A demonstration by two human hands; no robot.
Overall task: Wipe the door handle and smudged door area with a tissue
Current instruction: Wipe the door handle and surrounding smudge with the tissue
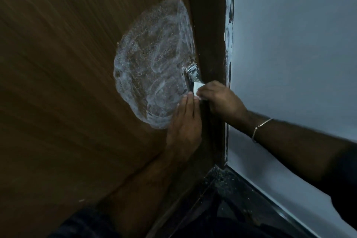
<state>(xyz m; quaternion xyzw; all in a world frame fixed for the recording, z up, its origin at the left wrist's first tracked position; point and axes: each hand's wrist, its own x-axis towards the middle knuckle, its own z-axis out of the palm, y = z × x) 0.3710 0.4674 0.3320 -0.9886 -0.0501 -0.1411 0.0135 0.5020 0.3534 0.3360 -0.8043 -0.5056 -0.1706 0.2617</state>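
1. The tissue (197, 88) is a small white wad sitting on the metal door handle (192, 73), pressed against its lower part at the edge of the door; only a corner of it shows above the knuckles; it looks light, soft and limp, so I'd guess it tears or pills easily once it soaks up that foam.
2. The right hand (220, 100) grasps the tissue, fingers curled over it and bearing it onto the handle; a bunched grip like this seems the sensible hold, since a flat sheet would shred on the metal edges.
3. The handle looks rigid, shiny and likely slick under the wet residue; whether it turns under pressure I can't tell from here.
4. The left hand (184, 121) lies flat against the wooden door (67, 83), fingers straight, holding nothing, its fingertips just beside the tissue; it seems to be bracing.
5. The foamy white smudge (152, 63) spreads wide over the door to the left of the handle and is not yet wiped; one small tissue may well saturate before it is cleared.
6. Further out: the dark door frame (210, 25), the pale wall (289, 44), and a thin bracelet (260, 127) on the right wrist.
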